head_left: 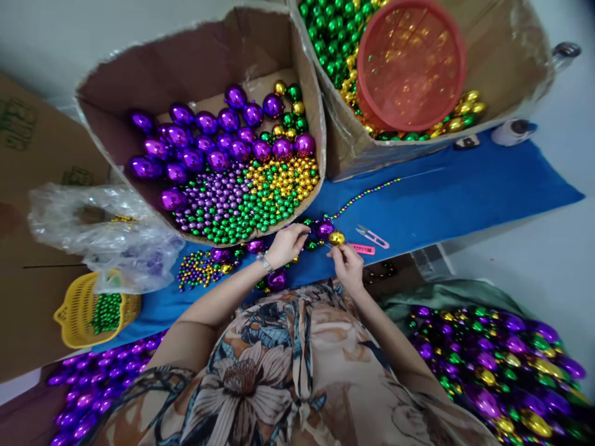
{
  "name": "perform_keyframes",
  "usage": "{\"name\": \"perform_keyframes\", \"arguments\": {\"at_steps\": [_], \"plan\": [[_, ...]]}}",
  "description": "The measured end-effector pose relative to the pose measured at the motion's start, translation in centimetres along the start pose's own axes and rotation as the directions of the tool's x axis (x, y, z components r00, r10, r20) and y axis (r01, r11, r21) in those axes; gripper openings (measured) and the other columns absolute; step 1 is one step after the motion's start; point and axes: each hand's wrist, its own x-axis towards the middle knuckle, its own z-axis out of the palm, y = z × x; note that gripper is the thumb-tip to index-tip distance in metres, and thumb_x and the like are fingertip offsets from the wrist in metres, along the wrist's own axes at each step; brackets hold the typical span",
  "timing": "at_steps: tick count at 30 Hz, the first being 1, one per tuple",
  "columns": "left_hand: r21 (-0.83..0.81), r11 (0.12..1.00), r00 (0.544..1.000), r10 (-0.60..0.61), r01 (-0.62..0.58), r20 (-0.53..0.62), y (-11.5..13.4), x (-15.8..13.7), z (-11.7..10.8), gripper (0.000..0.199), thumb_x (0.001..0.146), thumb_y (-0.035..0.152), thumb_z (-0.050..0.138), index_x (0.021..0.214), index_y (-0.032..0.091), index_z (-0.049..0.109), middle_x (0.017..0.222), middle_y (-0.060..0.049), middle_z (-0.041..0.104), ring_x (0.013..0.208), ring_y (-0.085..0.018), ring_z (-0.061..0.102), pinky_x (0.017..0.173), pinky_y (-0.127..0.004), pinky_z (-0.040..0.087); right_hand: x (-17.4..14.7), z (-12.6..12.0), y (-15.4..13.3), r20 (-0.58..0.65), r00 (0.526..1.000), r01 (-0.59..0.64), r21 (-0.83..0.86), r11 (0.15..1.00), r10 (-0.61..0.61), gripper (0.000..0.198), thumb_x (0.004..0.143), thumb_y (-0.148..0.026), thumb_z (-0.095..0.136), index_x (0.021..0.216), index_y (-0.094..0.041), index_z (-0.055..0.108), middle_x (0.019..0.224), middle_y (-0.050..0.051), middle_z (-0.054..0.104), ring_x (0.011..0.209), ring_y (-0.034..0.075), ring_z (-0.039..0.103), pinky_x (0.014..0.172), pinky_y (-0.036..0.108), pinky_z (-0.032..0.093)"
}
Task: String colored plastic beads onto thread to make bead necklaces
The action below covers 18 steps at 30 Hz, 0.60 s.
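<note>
The left hand (289, 243) had its thumb and forefinger pressed together above the blue-covered counter (493, 179); whatever lay between the fingertips was too small to tell. The right hand (348, 267) pinched a thin line (328, 248) just below a large gold bead (336, 238), which sat beside a large purple bead (325, 229) between the two hands. From there a bead strand (367, 194) of small beads ran away across the cloth, near the pink snips (372, 236).

Beyond the left hand stood a cardboard box (223, 49): big purple balls filled its far part, while small purple, green and gold beads covered the near part. The second box (506, 68), to its right, held green and gold beads, with a red tub (362, 68) resting on them. At the left, a yellow basket (72, 313) contained small green beads (106, 313), and a clear plastic bag (144, 248) overlapped its rim. Loose small beads (199, 269) were heaped on the cloth. At the lower right, strung beads (497, 371) were piled against green fabric (469, 291).
</note>
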Motion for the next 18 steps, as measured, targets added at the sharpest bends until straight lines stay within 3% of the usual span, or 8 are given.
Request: {"name": "perform_keyframes", "arguments": {"at_steps": [5, 9, 14, 18], "plan": [[0.400, 0.910, 0.974, 0.018, -0.110, 0.227, -0.5, 1.7, 1.4, 0.032, 0.091, 0.012, 0.046, 0.118, 0.018, 0.061, 0.119, -0.012, 0.060, 0.104, -0.021, 0.062, 0.091, -0.032, 0.050, 0.1, -1.8, -0.9, -0.036, 0.999, 0.023, -0.033, 0.999, -0.025, 0.022, 0.096, -0.032, 0.049, 0.080, -0.021, 0.059, 0.074, 0.002, 0.068, 0.071, 0.015, 0.063, 0.070, 0.029, 0.049], [0.577, 0.799, 0.964, 0.012, -0.170, 0.267, -0.4, 2.2, 2.0, 0.033, 0.091, 0.008, 0.041, 0.116, 0.017, 0.060, 0.113, -0.013, 0.058, 0.102, -0.023, 0.060, 0.083, -0.032, 0.052, 0.9, -3.7, -2.9, -0.035, 0.997, 0.072, -0.072, 0.995, -0.074, 0.023, 0.096, -0.030, 0.049, 0.077, -0.021, 0.061, 0.073, 0.002, 0.068, 0.069, 0.015, 0.062, 0.068, 0.028, 0.048], [0.575, 0.795, 0.966, 0.052, -0.195, 0.255, -0.9, 2.0, 2.2, 0.030, 0.090, 0.010, 0.042, 0.113, 0.014, 0.062, 0.109, -0.015, 0.058, 0.095, -0.024, 0.062, 0.078, -0.034, 0.053, 1.4, -7.4, -5.9, -0.094, 0.983, 0.148, -0.093, 0.985, -0.156, 0.021, 0.094, -0.029, 0.051, 0.080, -0.021, 0.065, 0.078, 0.004, 0.070, 0.075, 0.017, 0.066, 0.073, 0.031, 0.052], [0.381, 0.918, 0.993, 0.079, -0.107, 0.090, -1.1, 1.8, 1.5, 0.026, 0.090, 0.014, 0.048, 0.107, 0.013, 0.066, 0.108, -0.014, 0.061, 0.090, -0.021, 0.064, 0.080, -0.033, 0.053, 0.8, -9.3, -6.8, -0.187, 0.965, 0.177, -0.041, 0.983, -0.181, 0.013, 0.091, -0.028, 0.056, 0.089, -0.022, 0.068, 0.077, 0.001, 0.072, 0.070, 0.016, 0.068, 0.072, 0.032, 0.055]]}}
